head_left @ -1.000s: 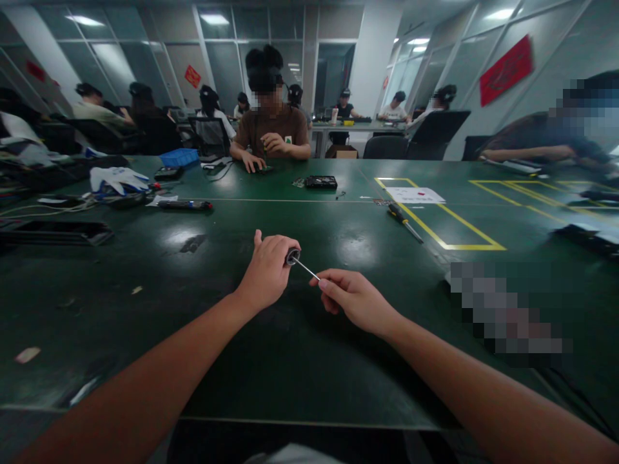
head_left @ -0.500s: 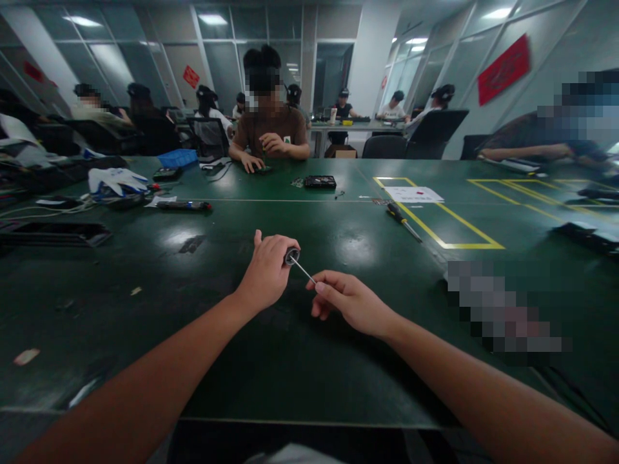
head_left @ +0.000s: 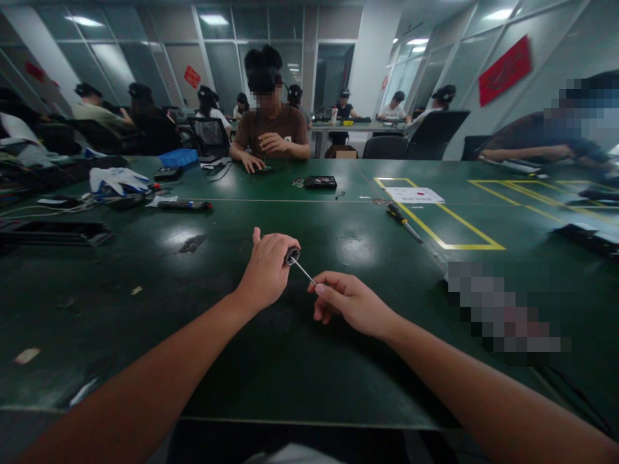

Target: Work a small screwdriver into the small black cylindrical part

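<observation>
My left hand (head_left: 264, 270) is closed around a small round dark part (head_left: 290, 251) with a grey rim, its open end turned toward my right side. The rest of that part is hidden by my fingers. Between the thumb and forefinger of my right hand (head_left: 352, 301) is a thin metal rod (head_left: 304, 270). The rod's far end reaches into the opening of the round part; how deep it goes I cannot tell. Both hands are raised over the green table (head_left: 271, 367).
A yellow-and-black screwdriver (head_left: 404, 222) lies right of my hands, near a white paper (head_left: 414, 194). Further off are a black device (head_left: 320, 182), a dark pen-shaped tool (head_left: 184, 205), white-and-blue gloves (head_left: 118, 181) and a blue bin (head_left: 178, 158). A person (head_left: 271, 132) works across the table.
</observation>
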A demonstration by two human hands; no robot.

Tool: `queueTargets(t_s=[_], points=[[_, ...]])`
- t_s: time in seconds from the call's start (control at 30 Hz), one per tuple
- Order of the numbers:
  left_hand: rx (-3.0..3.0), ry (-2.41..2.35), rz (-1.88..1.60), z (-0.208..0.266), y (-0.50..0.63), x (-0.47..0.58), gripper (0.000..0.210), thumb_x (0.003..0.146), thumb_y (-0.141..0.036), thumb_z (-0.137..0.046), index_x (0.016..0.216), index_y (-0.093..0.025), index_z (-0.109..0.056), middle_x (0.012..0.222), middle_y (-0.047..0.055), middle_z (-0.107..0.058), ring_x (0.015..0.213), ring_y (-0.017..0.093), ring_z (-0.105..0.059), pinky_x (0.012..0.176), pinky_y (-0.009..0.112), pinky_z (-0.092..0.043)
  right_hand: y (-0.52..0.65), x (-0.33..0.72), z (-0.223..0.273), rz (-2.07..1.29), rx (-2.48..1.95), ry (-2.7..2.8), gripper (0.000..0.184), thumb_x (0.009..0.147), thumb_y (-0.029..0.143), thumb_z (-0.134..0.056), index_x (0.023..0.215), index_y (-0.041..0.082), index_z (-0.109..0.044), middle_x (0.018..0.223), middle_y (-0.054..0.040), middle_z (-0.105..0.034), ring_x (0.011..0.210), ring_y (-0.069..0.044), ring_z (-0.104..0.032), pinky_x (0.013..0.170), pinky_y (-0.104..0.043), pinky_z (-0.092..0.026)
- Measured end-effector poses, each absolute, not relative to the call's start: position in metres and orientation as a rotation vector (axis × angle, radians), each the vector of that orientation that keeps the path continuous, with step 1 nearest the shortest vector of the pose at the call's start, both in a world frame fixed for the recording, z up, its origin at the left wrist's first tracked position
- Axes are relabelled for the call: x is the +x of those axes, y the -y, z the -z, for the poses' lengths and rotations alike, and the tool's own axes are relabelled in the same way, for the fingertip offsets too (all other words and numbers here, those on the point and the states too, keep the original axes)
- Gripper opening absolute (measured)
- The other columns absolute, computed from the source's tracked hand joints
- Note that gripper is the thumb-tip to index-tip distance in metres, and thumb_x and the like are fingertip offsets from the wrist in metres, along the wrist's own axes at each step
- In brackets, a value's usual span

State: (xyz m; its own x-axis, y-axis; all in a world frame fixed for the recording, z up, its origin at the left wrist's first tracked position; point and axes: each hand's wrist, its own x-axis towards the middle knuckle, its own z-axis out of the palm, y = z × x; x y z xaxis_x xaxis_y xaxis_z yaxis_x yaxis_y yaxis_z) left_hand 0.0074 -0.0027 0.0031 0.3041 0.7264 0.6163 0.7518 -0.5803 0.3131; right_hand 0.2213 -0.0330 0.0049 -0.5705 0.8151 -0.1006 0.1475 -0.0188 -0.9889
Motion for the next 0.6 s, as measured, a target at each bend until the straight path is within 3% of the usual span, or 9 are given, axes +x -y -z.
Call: queueTargets(t_s=[0.6], points=[[-2.476,1.429,1.182,-0.0029,0.0019,0.0053,0.024,0.091,-0.007,-0.045,0.105,-0.022,-0.056,0.105,0.004,-0.065,0.108,0.022,-0.059,0.124,0.063,-0.012,0.0335,0.2212,-0.0032,-1.665,-0.967,1.716,0.022,0.098,0.038,-0.056,0.102,0.017,-0.06,0.067,-0.0007,-0.068,0.06,-0.013,-0.063,0.06,-0.025,-0.053]])
